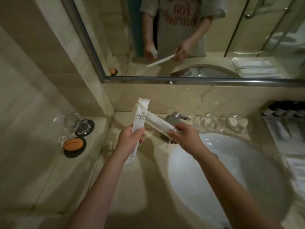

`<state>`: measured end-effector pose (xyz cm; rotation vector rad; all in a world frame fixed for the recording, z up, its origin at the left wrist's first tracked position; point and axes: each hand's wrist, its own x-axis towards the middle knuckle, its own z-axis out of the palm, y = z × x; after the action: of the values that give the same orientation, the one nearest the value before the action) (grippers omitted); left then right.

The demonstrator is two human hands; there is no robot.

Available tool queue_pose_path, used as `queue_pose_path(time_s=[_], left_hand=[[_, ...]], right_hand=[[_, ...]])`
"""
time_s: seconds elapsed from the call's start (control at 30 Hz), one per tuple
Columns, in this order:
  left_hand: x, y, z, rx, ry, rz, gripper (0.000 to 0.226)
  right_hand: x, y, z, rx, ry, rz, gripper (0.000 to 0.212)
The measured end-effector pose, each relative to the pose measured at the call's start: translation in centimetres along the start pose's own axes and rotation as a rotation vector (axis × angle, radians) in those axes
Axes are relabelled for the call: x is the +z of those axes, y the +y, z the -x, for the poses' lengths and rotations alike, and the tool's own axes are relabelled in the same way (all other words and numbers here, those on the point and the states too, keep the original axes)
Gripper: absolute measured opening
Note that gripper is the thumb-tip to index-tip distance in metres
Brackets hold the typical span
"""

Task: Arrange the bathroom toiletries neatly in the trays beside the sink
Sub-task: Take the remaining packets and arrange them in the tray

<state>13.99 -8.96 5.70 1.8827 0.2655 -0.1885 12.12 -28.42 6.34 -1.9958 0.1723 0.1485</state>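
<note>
Left hand (130, 139) pinches one sachet (139, 119) upright, left of the sink (214, 171); right hand (184, 136) pinches another sachet (158, 121), slanting up-left. Tray (280, 129) lies beyond the sink, nearer the right hand.

The white sachet (139, 123) held upright in the left hand (130, 141) carries a small gold pinwheel-like emblem, and under it a row of dark Chinese characters with a finer line of print below; the characters are too blurred to read with certainty. The second white sachet (159, 121), held in the right hand (184, 138), has a few small dark marks near the fingers (175, 133), illegible. In the mirror (181, 38) the shirt (183, 14) shows red lettering, reversed: "FOR" is clear, the lines above and below only partly visible
</note>
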Motion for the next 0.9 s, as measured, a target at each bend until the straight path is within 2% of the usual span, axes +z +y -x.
queue_pose_path(time_s=[0.17, 0.4, 0.63, 0.8, 0.9], left_hand=[[5.7, 1.2, 3.9, 0.074, -0.127, -0.047, 0.012], [16.1, 2.7, 9.3, 0.112, -0.372, -0.093, 0.015], [26.9, 4.0, 15.1, 0.16, -0.617, -0.159, 0.012], [33.9, 4.7, 18.6, 0.187, -0.738, -0.228, 0.013], [37.7, 5.0, 20.5, 0.182, -0.781, -0.249, 0.012]], right_hand=[[-6.3, 3.8, 6.3, 0.074, 0.121, -0.124, 0.007], [-14.7, 10.4, 15.1, 0.185, 0.353, -0.194, 0.017], [-22.5, 16.1, 23.7, 0.273, 0.621, -0.256, 0.016], [-28.7, 19.6, 28.6, 0.282, 0.877, -0.364, 0.021], [-31.8, 21.5, 31.2, 0.274, 0.95, -0.371, 0.021]])
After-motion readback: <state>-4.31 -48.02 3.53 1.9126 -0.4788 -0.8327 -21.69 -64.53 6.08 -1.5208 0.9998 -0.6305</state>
